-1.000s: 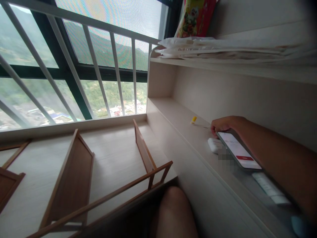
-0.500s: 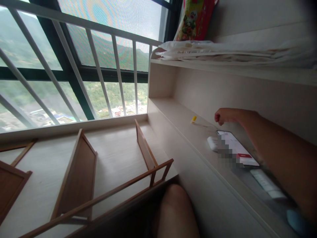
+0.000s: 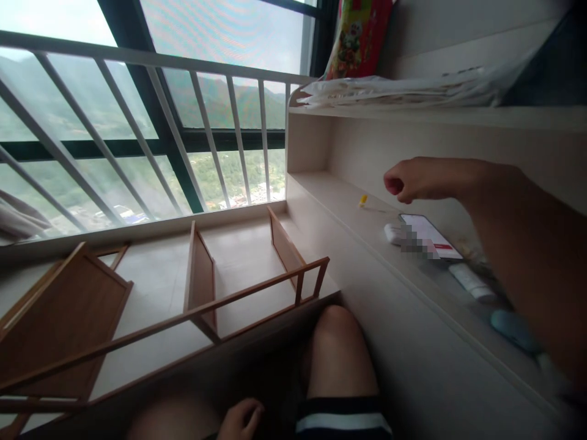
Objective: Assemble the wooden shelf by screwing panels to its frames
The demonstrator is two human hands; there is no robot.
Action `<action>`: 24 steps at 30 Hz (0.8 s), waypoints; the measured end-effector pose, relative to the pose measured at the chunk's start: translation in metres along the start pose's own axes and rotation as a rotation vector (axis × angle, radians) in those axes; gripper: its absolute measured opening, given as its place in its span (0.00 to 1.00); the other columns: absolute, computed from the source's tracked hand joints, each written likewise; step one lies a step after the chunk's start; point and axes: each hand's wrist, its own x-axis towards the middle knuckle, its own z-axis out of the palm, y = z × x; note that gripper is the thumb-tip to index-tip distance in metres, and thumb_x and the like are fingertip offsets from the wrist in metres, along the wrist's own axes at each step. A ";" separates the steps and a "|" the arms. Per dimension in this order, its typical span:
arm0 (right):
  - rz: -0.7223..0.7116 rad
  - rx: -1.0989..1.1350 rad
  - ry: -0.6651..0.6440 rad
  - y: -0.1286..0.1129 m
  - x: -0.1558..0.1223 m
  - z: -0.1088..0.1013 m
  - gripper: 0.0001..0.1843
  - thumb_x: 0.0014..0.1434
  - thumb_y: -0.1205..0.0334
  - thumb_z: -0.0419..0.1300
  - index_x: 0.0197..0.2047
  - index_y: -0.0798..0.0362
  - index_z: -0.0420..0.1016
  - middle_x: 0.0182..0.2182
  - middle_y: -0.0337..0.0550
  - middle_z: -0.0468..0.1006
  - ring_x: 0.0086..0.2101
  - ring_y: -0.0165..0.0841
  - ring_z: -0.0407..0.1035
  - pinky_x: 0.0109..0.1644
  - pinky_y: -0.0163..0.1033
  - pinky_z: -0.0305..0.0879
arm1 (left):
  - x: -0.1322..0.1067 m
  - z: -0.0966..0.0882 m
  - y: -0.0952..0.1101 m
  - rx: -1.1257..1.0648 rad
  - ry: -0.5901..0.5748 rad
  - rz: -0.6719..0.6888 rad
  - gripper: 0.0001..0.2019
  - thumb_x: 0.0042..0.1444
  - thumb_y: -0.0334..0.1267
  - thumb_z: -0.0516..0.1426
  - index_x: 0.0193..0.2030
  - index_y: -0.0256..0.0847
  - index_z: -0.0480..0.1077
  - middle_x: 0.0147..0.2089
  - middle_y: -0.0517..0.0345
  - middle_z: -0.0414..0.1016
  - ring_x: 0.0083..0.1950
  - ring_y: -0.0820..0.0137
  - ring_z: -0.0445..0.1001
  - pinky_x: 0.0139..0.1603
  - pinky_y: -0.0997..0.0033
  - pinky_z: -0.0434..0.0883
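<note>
My right hand point(image 3: 415, 179) hovers in a loose fist above the lower shelf point(image 3: 330, 189), with nothing visible in it. Just below and to its right a phone point(image 3: 431, 235) lies on the shelf with its screen lit. A small white case point(image 3: 391, 232) rests against the phone's left edge, and a tiny yellow-tipped item point(image 3: 362, 200) lies further back. My left hand point(image 3: 241, 418) rests on my lap at the bottom edge, fingers curled in.
A wooden rack point(image 3: 257, 287) with upright dividers lies on the desk by the barred window point(image 3: 183, 122). A white tube point(image 3: 470, 281) and a blue object point(image 3: 513, 327) sit on the shelf. Papers point(image 3: 403, 91) and a colourful bag point(image 3: 358, 36) are on top.
My right hand has let go of the phone, left it lying on the shelf, and risen away as a fist. The view has dropped, bringing my lap and left hand into sight.
</note>
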 end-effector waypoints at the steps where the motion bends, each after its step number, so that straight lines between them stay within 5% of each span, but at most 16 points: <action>1: -0.029 0.038 0.004 -0.010 -0.012 -0.001 0.11 0.45 0.80 0.65 0.30 0.58 0.72 0.24 0.38 0.72 0.26 0.23 0.59 0.30 0.33 0.44 | 0.000 0.001 0.003 0.007 0.013 0.026 0.19 0.60 0.50 0.50 0.34 0.40 0.76 0.38 0.53 0.79 0.44 0.62 0.76 0.49 0.65 0.71; 6: -0.261 0.336 -0.007 -0.061 -0.086 0.036 0.12 0.45 0.76 0.62 0.33 0.52 0.74 0.26 0.38 0.74 0.26 0.28 0.64 0.28 0.31 0.51 | 0.006 -0.005 0.044 0.066 0.118 0.184 0.16 0.62 0.44 0.50 0.37 0.40 0.76 0.40 0.51 0.78 0.44 0.63 0.75 0.49 0.63 0.70; 10: -0.435 0.546 -0.205 -0.109 -0.124 0.127 0.16 0.42 0.77 0.59 0.34 0.51 0.75 0.27 0.38 0.75 0.25 0.28 0.66 0.26 0.31 0.54 | 0.026 -0.018 0.091 0.177 0.290 0.366 0.12 0.61 0.39 0.50 0.37 0.41 0.75 0.39 0.52 0.75 0.45 0.64 0.73 0.51 0.60 0.68; 13: -0.375 0.677 -0.470 -0.145 -0.118 0.214 0.25 0.40 0.79 0.57 0.43 0.52 0.73 0.25 0.35 0.73 0.22 0.28 0.68 0.24 0.30 0.57 | 0.052 -0.023 0.116 0.271 0.377 0.454 0.09 0.61 0.36 0.52 0.40 0.41 0.74 0.42 0.52 0.74 0.48 0.63 0.71 0.53 0.60 0.67; 17: -0.190 0.896 -0.254 -0.183 -0.082 0.307 0.35 0.45 0.78 0.56 0.58 0.48 0.65 0.31 0.39 0.77 0.29 0.32 0.72 0.31 0.33 0.63 | 0.099 -0.020 0.130 0.452 0.419 0.439 0.12 0.59 0.35 0.55 0.49 0.41 0.72 0.47 0.51 0.72 0.50 0.62 0.69 0.54 0.60 0.66; 20: -0.123 0.961 -0.153 -0.200 -0.059 0.349 0.39 0.48 0.79 0.54 0.64 0.52 0.58 0.41 0.47 0.78 0.39 0.35 0.72 0.41 0.35 0.65 | 0.134 -0.013 0.130 0.580 0.411 0.355 0.17 0.58 0.38 0.57 0.54 0.43 0.70 0.48 0.51 0.72 0.51 0.62 0.68 0.53 0.61 0.66; 24: -0.087 1.067 -0.122 -0.205 -0.042 0.385 0.37 0.47 0.80 0.54 0.62 0.58 0.61 0.35 0.45 0.78 0.37 0.34 0.72 0.41 0.34 0.64 | 0.166 -0.003 0.125 0.649 0.358 0.284 0.16 0.60 0.38 0.56 0.54 0.44 0.70 0.48 0.52 0.72 0.50 0.64 0.68 0.53 0.66 0.65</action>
